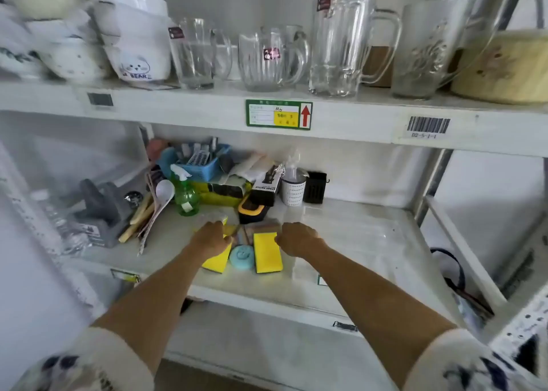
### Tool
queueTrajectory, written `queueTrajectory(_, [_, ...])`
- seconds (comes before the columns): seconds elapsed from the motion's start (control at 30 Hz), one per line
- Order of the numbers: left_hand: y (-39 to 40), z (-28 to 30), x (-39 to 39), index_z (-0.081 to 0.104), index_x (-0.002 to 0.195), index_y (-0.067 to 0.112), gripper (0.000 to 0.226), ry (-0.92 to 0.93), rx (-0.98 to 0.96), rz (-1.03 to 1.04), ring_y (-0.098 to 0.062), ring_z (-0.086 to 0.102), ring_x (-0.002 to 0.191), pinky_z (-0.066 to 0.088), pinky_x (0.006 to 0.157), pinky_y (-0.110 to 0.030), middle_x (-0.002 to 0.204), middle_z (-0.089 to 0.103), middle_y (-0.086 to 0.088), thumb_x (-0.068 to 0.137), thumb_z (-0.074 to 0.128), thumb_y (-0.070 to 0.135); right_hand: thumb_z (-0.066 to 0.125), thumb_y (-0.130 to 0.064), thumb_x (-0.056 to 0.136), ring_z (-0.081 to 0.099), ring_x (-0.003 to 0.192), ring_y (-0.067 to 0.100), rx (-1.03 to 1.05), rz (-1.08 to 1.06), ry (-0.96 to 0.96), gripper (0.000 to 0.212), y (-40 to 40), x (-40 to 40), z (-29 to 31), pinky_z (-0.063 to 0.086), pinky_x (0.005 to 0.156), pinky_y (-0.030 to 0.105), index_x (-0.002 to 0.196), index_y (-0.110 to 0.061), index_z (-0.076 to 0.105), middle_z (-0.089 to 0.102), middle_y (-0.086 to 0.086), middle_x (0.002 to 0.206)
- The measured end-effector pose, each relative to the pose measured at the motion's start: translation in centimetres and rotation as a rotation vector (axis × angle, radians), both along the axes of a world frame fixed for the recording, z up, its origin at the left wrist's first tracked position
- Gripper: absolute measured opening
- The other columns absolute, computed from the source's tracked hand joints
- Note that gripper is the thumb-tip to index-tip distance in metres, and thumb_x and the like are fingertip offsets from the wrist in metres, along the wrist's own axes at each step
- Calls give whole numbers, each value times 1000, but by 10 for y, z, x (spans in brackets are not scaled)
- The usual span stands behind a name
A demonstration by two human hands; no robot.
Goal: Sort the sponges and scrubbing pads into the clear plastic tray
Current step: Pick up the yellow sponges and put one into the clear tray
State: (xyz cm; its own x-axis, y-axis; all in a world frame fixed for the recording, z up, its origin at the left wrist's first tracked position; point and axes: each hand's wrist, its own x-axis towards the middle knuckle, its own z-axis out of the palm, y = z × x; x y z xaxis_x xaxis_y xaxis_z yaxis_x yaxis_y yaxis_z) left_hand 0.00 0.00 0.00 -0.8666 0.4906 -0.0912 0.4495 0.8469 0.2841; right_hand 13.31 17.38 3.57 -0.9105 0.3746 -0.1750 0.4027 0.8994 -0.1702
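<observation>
Risk: left hand (212,236), closed on a yellow rectangular sponge (218,258), may nudge the green plastic spray bottle (185,193); right hand (298,239), curled, grip unclear.
</observation>
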Motion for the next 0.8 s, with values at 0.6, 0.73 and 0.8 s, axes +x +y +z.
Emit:
queueTrajectory(0.6, [11, -53, -64, 36, 135, 7, 65, 3, -162, 86, -34, 54, 123, 50, 91, -42, 139, 40, -15, 88, 58, 46, 58, -42, 92, 42, 134, 31, -123, -222, 1, 87, -7, -98, -67, 40, 105, 41, 147, 5, 10, 35, 20, 148])
queueTrajectory(0.73, [11, -60, -67, 36, 133, 8, 64, -29, -142, 79, -33, 56, 121, 50, 91, -42, 138, 39, -14, 85, 64, 40, 65, -43, 86, 42, 134, 31, -177, -243, 14, 95, -9, -104, -78, 41, 106, 41, 147, 4, 10, 35, 19, 148])
queueTrajectory(0.8, [10, -61, -68, 36, 133, 7, 66, -48, -124, 72, -34, 56, 121, 50, 91, -41, 138, 38, -15, 83, 67, 38, 68, -41, 85, 42, 134, 32, -194, -250, 31, 95, -8, -105, -79, 42, 106, 40, 147, 3, 12, 36, 19, 146])
